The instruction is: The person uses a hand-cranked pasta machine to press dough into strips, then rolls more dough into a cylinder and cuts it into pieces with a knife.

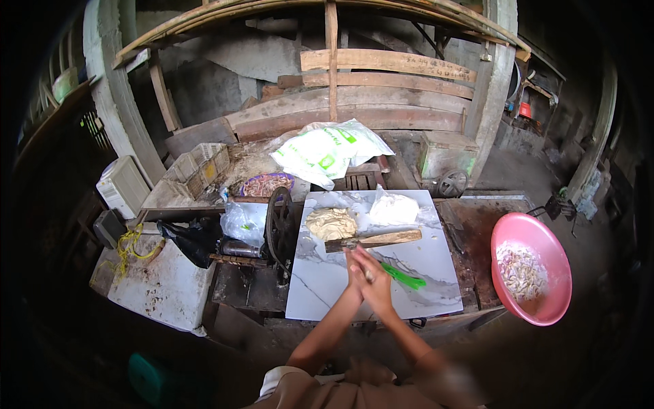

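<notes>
My left hand and my right hand are pressed palm to palm above the marble-patterned board, fingers stretched out and pointing away from me. Between the palms shows a small pale piece of dough, mostly hidden by the hands. Just beyond the fingertips lies a flat wooden stick with a dark end. A lump of yellowish dough rests behind it, on the left. White powder in a clear plastic bag sits on the right. Beside my right hand is a bright green strip-shaped item.
A pink basin with floured dough pieces stands at the right. Left of the board are a dark hand wheel, a clear plastic bag and a black bag. White-and-green sacks and a purple-rimmed basket lie behind.
</notes>
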